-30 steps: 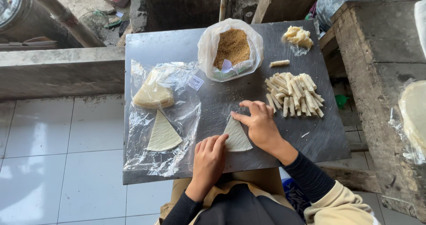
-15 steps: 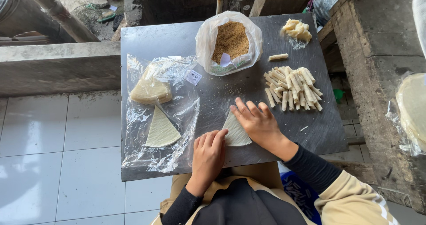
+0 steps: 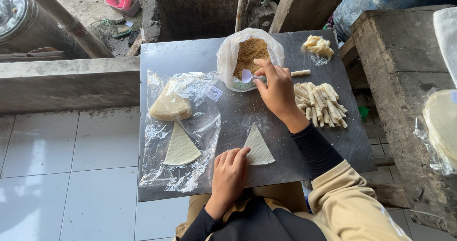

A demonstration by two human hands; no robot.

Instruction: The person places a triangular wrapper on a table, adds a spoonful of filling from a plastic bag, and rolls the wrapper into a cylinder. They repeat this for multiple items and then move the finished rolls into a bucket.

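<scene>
grey metal tabletop (image 3: 190, 55) holds all. clear plastic sheet (image 3: 190, 174) w/ wrappers on left. right hand (image 3: 278, 91) pinches white spoon (image 3: 247, 75) in bag of brown crumbs (image 3: 247, 55). left hand (image 3: 228, 174), fingers flat & together, presses triangular wrapper (image 3: 259, 148) at front edge. rolled sticks (image 3: 319, 103) lie right.

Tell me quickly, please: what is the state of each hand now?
Left hand: open, fingers flat on the edge of the triangular wrapper.
Right hand: closed on the white spoon in the bag of brown filling.
</scene>
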